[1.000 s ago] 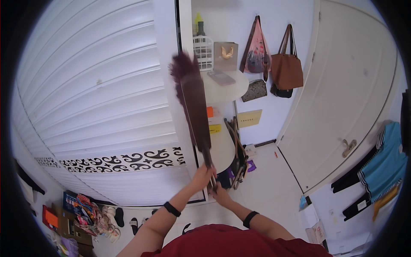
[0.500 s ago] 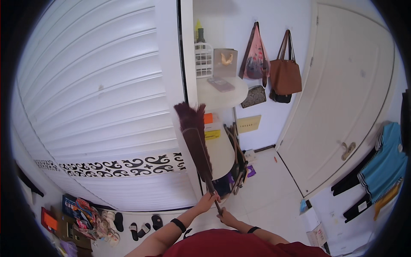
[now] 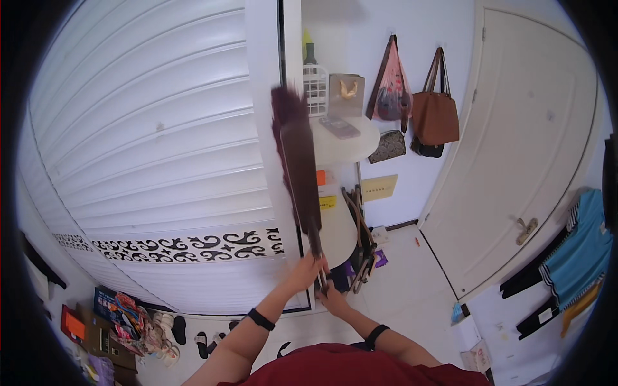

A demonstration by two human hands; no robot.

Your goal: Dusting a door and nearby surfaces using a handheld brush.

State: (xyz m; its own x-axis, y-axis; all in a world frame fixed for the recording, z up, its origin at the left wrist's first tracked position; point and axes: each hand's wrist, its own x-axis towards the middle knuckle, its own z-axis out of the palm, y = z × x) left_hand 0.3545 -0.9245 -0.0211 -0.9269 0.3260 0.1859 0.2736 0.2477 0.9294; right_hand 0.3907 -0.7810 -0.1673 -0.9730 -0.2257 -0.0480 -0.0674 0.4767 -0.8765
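Observation:
A dark maroon broom [image 3: 299,174] stands nearly upright in front of me, bristles up and slightly blurred at the tip. My left hand [image 3: 307,273] is closed round its handle just below the brush head. Lower down and a little to the right, my right hand [image 3: 332,298] grips the handle's lower part. The brush head overlaps the edge of the white slatted sliding door [image 3: 174,154] and the white rounded shelves [image 3: 347,138] beside it; whether it touches either, I cannot tell.
On the upper shelf are a white rack [image 3: 316,90], a grey paper bag [image 3: 346,96] and a flat pinkish case [image 3: 340,127]. Bags, including a brown tote [image 3: 435,117], hang on the wall. Slippers [image 3: 201,344] lie on the floor at left; a cream door [image 3: 508,154] is at right.
Both hands have risen with the broom, and its bristles are higher up beside the upper shelf. Both hands stay on the handle. The view has shifted slightly.

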